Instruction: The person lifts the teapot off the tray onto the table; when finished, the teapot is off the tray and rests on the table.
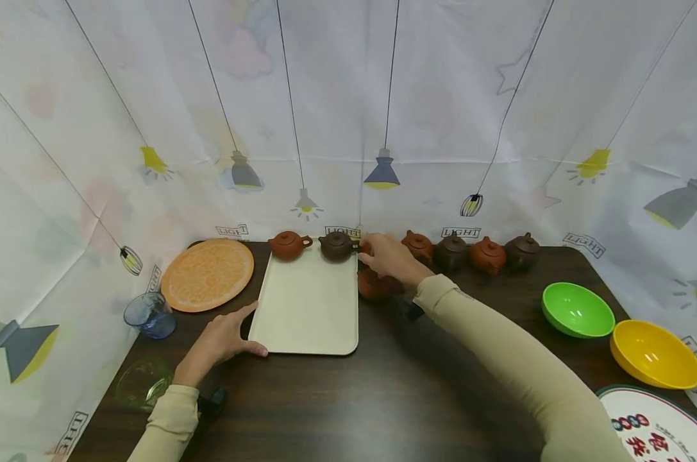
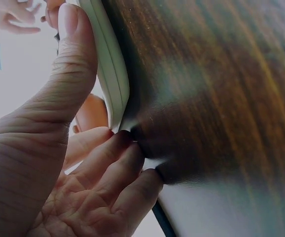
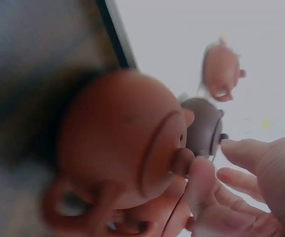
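Observation:
A cream rectangular tray (image 1: pixel 310 314) lies on the dark wooden table. My left hand (image 1: pixel 224 337) is at its near left corner, thumb (image 2: pixel 76 49) along the rim and fingertips by the table. On the tray's far edge sit a reddish-brown teapot (image 1: pixel 287 246) and a dark brown teapot (image 1: pixel 335 247). My right hand (image 1: pixel 391 256) reaches to the dark teapot's handle side, fingers spread around no teapot body. Just under that hand, a reddish teapot (image 1: pixel 374 287) stands beside the tray's right edge; it looms large and blurred in the right wrist view.
More reddish and dark teapots (image 1: pixel 488 255) line the back right. An orange round placemat (image 1: pixel 209 274), blue glass (image 1: pixel 151 316) and greenish glass dish (image 1: pixel 143 384) are left. Green (image 1: pixel 578 310) and yellow bowls (image 1: pixel 655 355) and a printed white plate (image 1: pixel 642 417) stand right.

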Motion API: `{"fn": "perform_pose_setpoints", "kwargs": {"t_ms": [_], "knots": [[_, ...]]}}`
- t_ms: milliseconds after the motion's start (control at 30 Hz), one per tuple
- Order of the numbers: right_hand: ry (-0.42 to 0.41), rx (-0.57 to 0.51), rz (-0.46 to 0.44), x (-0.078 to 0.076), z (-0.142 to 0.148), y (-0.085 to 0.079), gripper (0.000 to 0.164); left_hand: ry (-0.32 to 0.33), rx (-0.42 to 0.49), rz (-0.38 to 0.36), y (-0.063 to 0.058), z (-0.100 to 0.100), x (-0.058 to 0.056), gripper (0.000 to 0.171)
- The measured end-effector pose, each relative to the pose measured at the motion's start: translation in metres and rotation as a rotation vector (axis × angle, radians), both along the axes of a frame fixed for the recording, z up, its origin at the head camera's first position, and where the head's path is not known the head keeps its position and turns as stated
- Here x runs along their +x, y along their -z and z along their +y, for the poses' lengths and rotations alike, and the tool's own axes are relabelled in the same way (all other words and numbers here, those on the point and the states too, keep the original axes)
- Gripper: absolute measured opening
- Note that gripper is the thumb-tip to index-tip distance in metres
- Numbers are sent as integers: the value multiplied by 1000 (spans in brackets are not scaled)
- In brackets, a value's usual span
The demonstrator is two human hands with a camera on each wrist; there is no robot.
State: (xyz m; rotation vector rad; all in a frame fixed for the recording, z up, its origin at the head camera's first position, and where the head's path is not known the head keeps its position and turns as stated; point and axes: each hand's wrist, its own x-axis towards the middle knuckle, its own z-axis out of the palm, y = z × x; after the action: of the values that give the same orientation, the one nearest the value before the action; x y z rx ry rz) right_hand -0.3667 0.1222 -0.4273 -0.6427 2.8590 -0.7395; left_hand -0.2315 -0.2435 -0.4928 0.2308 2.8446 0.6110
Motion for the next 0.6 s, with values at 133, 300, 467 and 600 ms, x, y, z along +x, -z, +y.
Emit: {"fn": "perform_pose_setpoints", "kwargs": {"t_ms": [133,300,467,600], "knots": [[-8,55,-33,-25,-18,-1,29,-18,9,-1,2,3,-1,121],[53,99,-65,-44,-28,2,19,-15,22,2,5,7,0,121],[35,189,-68,-53,-39,8,9,-18,12,-3,5,6,-1,121],[26,244,-15,-58,-49,14,8,-18,-7,5,3,2,-2,119]]}}
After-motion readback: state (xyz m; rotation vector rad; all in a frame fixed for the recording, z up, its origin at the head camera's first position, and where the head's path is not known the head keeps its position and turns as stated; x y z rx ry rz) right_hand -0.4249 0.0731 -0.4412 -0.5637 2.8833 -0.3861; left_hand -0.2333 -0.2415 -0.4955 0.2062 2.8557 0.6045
